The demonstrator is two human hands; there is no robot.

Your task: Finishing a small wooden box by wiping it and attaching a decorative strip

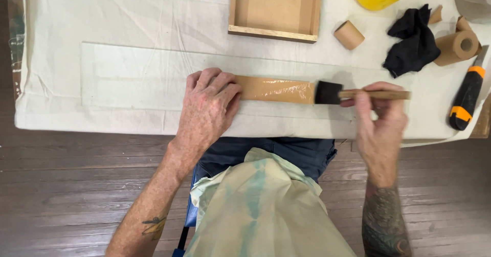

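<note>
Foam brush at the strip's right end
Your left hand (207, 106) lies flat, pinning the glossy brown strip (276, 89); your right hand (378, 116) pinches the foam brush (328, 92); strip runs left-right.

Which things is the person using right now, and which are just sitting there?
Using: left hand pressing the brown strip; right hand holding the foam brush.

Just sitting: wooden tray, black cloth, tape roll, cardboard tube, utility knife.

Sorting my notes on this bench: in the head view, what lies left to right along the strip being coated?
Left hand → glossy brown strip → black foam brush → right hand → black-and-orange utility knife.
</note>
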